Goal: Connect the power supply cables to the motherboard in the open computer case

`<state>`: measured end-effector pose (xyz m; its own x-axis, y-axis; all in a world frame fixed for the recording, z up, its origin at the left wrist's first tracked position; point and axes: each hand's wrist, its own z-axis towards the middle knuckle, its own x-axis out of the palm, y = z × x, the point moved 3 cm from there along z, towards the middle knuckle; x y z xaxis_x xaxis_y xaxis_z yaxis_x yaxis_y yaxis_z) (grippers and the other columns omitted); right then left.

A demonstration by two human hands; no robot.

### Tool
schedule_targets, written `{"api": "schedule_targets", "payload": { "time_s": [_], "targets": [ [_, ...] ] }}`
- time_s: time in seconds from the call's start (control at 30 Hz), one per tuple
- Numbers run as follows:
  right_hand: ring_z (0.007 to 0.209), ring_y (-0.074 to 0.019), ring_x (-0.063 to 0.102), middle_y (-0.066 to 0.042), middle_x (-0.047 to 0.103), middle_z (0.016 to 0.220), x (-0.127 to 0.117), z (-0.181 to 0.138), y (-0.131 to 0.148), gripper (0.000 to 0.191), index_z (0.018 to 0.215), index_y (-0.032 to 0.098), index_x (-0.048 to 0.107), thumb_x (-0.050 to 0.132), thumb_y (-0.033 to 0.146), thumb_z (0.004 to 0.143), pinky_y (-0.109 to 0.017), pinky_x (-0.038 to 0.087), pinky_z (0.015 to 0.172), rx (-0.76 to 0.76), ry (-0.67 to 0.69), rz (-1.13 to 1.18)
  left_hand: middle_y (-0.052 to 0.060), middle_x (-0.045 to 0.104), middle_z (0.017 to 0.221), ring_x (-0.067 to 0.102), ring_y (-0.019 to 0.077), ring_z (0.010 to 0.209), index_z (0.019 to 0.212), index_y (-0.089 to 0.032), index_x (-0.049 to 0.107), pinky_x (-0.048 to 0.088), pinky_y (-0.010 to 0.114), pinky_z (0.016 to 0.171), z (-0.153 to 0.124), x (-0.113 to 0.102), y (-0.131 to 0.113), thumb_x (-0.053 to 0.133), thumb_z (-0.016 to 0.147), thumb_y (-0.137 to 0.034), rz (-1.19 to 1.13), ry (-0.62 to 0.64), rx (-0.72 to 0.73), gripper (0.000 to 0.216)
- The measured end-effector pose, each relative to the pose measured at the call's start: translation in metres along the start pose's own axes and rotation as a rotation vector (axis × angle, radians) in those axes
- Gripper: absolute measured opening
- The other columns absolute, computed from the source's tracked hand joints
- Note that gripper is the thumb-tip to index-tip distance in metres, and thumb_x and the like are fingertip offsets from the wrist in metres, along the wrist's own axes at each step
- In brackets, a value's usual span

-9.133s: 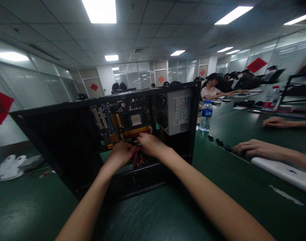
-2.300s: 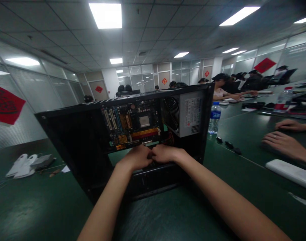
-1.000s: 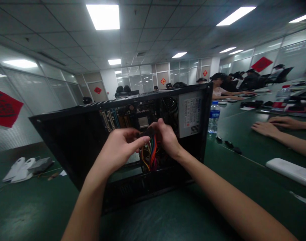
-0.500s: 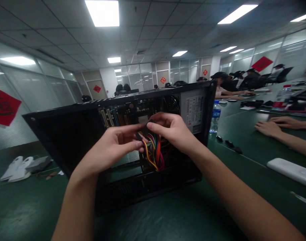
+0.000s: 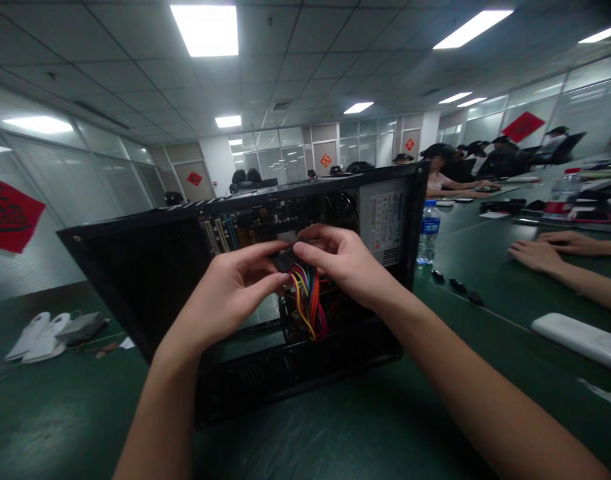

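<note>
An open black computer case [image 5: 135,267] stands on the green table [image 5: 335,420], its motherboard [image 5: 245,227] and grey power supply [image 5: 383,217] showing inside. My left hand [image 5: 230,293] and my right hand [image 5: 345,263] meet in front of the case. Both pinch a dark power connector [image 5: 284,259] between fingers and thumbs. A bundle of coloured wires [image 5: 308,300] hangs from the connector down into the case.
A water bottle [image 5: 428,233] stands right of the case, with small dark parts [image 5: 458,287] on the table near it. Another person's hands [image 5: 535,257] rest at the right by a white flat object [image 5: 578,340]. White items [image 5: 35,337] lie at far left. People sit at the far end.
Both hands rose from low inside the case, lifting the connector and wires up in front of the motherboard. In the last half second they barely moved.
</note>
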<state>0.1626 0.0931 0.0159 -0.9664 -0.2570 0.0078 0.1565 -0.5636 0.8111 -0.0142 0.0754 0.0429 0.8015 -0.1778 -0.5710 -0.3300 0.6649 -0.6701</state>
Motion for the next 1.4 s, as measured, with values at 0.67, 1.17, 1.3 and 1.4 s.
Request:
{"api": "schedule_targets", "payload": {
  "time_s": [0.67, 1.17, 1.3, 1.4],
  "targets": [
    [0.077, -0.0140, 0.061, -0.003, 0.069, 0.087, 0.022, -0.018, 0.022, 0.028, 0.099, 0.012, 0.070, 0.052, 0.034, 0.096, -0.024, 0.048, 0.068, -0.053, 0.179, -0.316, 0.006, 0.070, 0.123, 0.070, 0.0225, 0.102, 0.139, -0.021, 0.056, 0.057, 0.027, 0.086, -0.004, 0.000, -0.010, 0.080, 0.074, -0.044, 0.449, 0.003, 0.257, 0.073],
    [0.094, -0.0178, 0.062, -0.006, 0.068, 0.104, 0.023, -0.026, 0.032, 0.057, 0.118, 0.016, 0.064, 0.037, 0.062, 0.098, -0.029, 0.050, 0.084, -0.084, 0.235, -0.308, 0.010, 0.064, 0.134, 0.067, 0.0275, 0.113, 0.145, -0.021, 0.049, 0.054, 0.033, 0.095, -0.005, 0.007, -0.015, 0.078, 0.073, -0.039, 0.539, -0.040, 0.335, 0.080],
    [0.098, -0.0196, 0.064, -0.007, 0.069, 0.109, 0.013, -0.020, 0.025, 0.060, 0.138, 0.020, 0.053, 0.035, 0.062, 0.099, -0.033, 0.052, 0.088, -0.094, 0.142, -0.340, 0.008, 0.075, 0.113, 0.072, 0.0240, 0.094, 0.128, -0.020, 0.064, 0.056, 0.029, 0.082, -0.005, 0.004, -0.014, 0.076, 0.076, -0.047, 0.581, -0.045, 0.313, 0.061],
    [0.092, -0.0182, 0.067, -0.007, 0.071, 0.101, 0.000, -0.012, 0.016, 0.050, 0.141, 0.017, 0.050, 0.035, 0.047, 0.104, -0.033, 0.054, 0.087, -0.152, 0.156, -0.484, 0.005, 0.076, 0.101, 0.072, 0.0205, 0.085, 0.117, -0.019, 0.070, 0.055, 0.026, 0.077, -0.005, 0.000, -0.012, 0.076, 0.075, -0.049, 0.573, -0.002, 0.282, 0.052]
  ]
}}
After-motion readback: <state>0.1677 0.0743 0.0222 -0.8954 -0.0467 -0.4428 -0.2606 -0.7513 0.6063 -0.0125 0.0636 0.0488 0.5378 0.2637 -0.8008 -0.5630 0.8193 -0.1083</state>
